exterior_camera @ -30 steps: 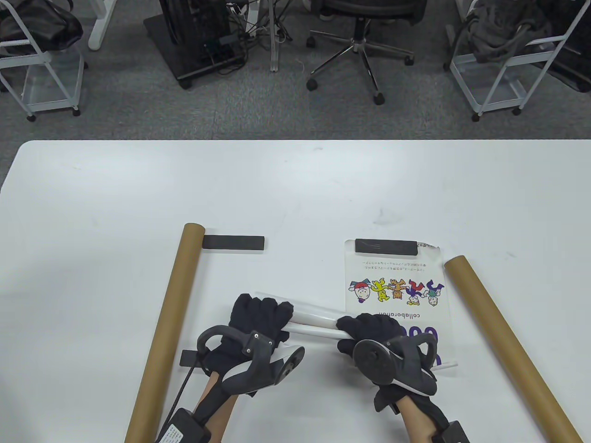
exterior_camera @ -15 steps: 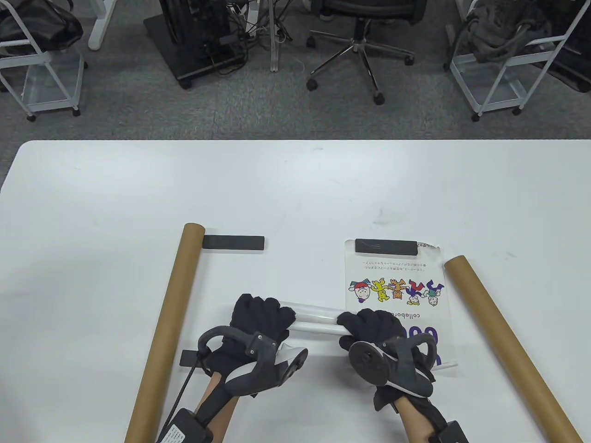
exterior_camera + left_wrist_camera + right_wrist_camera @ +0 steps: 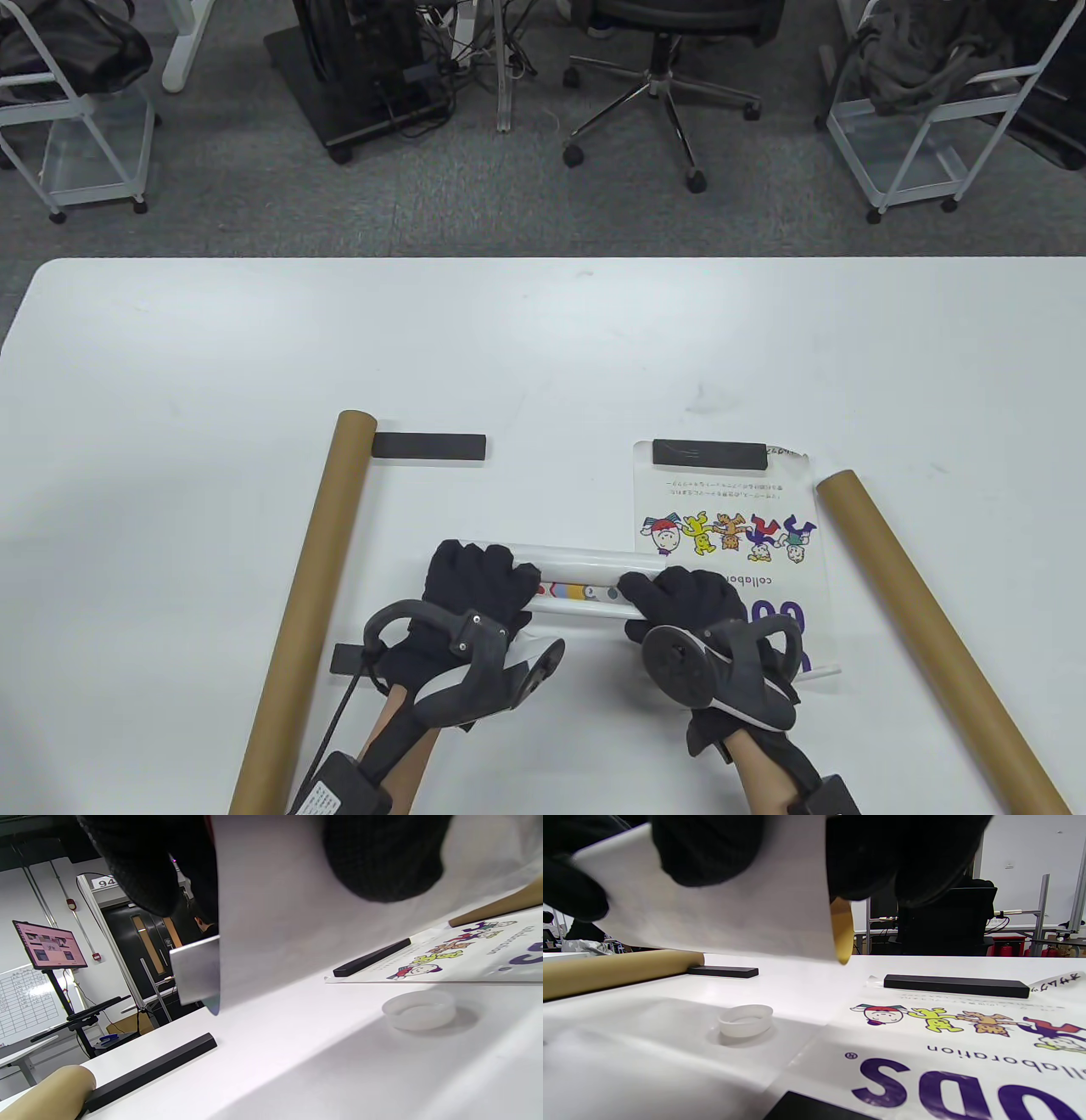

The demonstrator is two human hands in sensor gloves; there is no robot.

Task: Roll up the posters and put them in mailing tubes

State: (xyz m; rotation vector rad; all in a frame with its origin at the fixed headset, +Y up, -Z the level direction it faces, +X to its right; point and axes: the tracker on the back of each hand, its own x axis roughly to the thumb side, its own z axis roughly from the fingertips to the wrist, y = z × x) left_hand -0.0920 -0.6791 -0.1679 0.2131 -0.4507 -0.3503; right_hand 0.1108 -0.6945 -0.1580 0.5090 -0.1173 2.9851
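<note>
Print now shows on the rolled poster (image 3: 577, 586) we grip with both hands, left hand (image 3: 475, 586) and right hand (image 3: 683, 598), so it's tightening beside the left mailing tube (image 3: 310, 594).

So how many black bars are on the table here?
4: one beside the left tube's far end, one on the flat poster's far edge, one near the left hand, mostly hidden, one at the poster's near edge. Others may be hidden.
</note>
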